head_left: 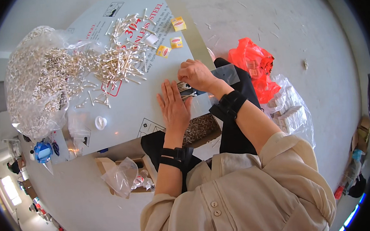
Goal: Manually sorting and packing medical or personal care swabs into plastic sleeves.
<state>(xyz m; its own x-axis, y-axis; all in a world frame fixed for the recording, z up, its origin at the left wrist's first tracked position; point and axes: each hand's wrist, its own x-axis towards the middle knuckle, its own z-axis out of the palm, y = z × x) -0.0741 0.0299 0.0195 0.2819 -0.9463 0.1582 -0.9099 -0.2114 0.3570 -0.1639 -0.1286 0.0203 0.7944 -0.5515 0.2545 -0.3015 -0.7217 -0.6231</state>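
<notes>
The largest thing is the broad grey metal-topped table (137, 103) under both hands, printed with large red capitals, smaller black lines and black pictograms, running away at a slant beyond the hands. Well to the left of the left hand stands a bulging clear plastic bag (32, 84) crammed with white-tipped cotton swabs; between them spreads a loose heap of pale-stemmed cotton swabs (118, 62). The left hand (174, 105) lies spread and flat, gripping nothing visible; the right hand (198, 75) is curled narrow, and whether it pinches anything I cannot tell. Beyond both hands sit three small yellow packets (178, 24) bearing red-and-white label patches, their print too small to read. Smallest is the short row of pale-stemmed swabs (183, 86) between the hands, partly covered by the fingers. To handle these well, I would keep the left palm as a steady fence, align the stems lightly and spare the cotton tips.
</notes>
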